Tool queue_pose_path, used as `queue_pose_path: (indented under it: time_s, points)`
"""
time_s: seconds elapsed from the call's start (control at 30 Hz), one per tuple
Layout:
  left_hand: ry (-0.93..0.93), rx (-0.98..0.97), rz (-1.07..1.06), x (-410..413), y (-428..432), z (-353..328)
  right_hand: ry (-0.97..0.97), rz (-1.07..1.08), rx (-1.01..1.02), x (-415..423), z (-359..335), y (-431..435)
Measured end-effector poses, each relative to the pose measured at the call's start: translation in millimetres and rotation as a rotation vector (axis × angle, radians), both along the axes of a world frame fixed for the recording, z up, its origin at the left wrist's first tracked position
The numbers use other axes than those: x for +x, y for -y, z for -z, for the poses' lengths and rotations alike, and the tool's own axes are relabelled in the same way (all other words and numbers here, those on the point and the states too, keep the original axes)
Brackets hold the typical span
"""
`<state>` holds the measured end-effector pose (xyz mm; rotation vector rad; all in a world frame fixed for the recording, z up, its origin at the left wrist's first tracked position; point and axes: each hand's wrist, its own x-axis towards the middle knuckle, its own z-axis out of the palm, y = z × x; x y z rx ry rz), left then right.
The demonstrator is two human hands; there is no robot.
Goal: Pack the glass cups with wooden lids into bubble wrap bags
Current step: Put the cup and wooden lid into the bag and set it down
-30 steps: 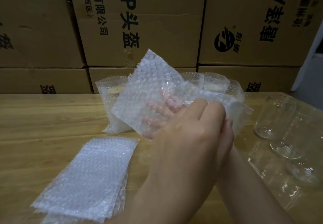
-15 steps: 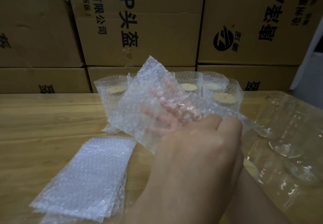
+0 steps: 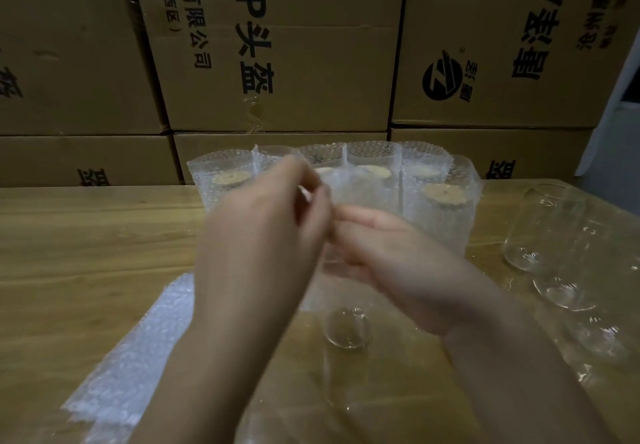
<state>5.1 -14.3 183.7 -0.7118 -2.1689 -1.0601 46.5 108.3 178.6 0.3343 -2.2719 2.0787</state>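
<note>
My left hand [image 3: 266, 232] pinches the top edge of a blurred bubble wrap bag [image 3: 349, 190] held upright over the table's middle. My right hand [image 3: 394, 260] meets it from the right, its thumb and straight fingers holding the bag's other side. A bare glass cup [image 3: 346, 331] lies on the table just below both hands. Several packed cups [image 3: 443, 201] with wooden lids stand in bubble wrap bags in a row behind the hands.
A stack of flat bubble wrap bags [image 3: 138, 357] lies at the near left. Several bare glass cups [image 3: 543, 229] sit on the right of the wooden table [image 3: 86, 242]. Stacked cardboard boxes [image 3: 277, 62] wall off the back.
The bag has dropped from a raised, spread position to low between both hands. My right fingers, earlier seen through the wrap, now show plainly. The view has darkened.
</note>
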Motion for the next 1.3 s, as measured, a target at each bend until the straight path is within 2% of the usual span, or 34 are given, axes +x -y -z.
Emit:
queue_pose_path:
  time_s: [0.1, 0.17, 0.23, 0.3, 0.37, 0.43, 0.5, 0.6, 0.73, 0.83, 0.97, 1.07, 1.2, 1.3]
  points:
    - [0.061, -0.013, -0.144, -22.9, 15.3, 3.2, -0.076, 0.077, 0.289, 8.5, -3.3, -8.8]
    - [0.146, -0.026, -0.192, -32.1, 21.6, 6.1, -0.179, 0.211, 0.319, 11.4, -6.2, -9.2]
    - [0.198, 0.006, -0.180, -36.7, 25.1, 7.6, -0.265, 0.390, 0.387, 5.2, -2.8, -14.5]
    - [0.238, 0.037, -0.141, -38.7, 27.3, 7.5, -0.324, 0.559, 0.597, -2.8, 1.3, -23.0]
    - [0.259, 0.030, -0.121, -38.3, 27.7, 7.8, -0.258, 0.540, 0.826, -8.3, 6.2, -33.2]
    - [0.268, 0.019, -0.113, -39.1, 28.8, 7.7, -0.077, 0.360, 1.025, -13.6, 15.2, -41.2]
    - [0.285, 0.028, -0.099, -39.9, 30.0, 6.6, 0.018, 0.261, 1.056, -19.3, 22.3, -42.8]
    - [0.296, 0.015, -0.045, -39.8, 33.3, 4.8, -0.052, 0.336, 1.049, -27.6, 29.5, -40.5]
    - [0.276, -0.175, -0.058, -35.9, 36.4, 1.8, -0.030, 0.355, 1.037, -32.6, 36.5, -43.9]
    - [0.241, -0.245, -0.113, -32.8, 34.8, 1.6, -0.049, 0.324, 1.067, -34.2, 39.3, -45.7]
    - [0.263, -0.280, -0.106, -36.9, 31.2, 6.5, -0.111, 0.357, 1.023, -34.0, 37.9, -52.3]
    - [0.289, -0.241, -0.074, -40.3, 26.6, 10.5, -0.200, 0.545, 0.913, -31.4, 29.3, -61.2]
    - [0.294, -0.222, -0.081, -44.2, 23.5, 14.8, -0.478, 0.893, 0.458, -22.0, 14.3, -58.6]
    - [0.292, -0.205, -0.083, -47.3, 22.0, 17.2, -0.696, 0.920, 0.004, -13.7, 4.1, -53.6]
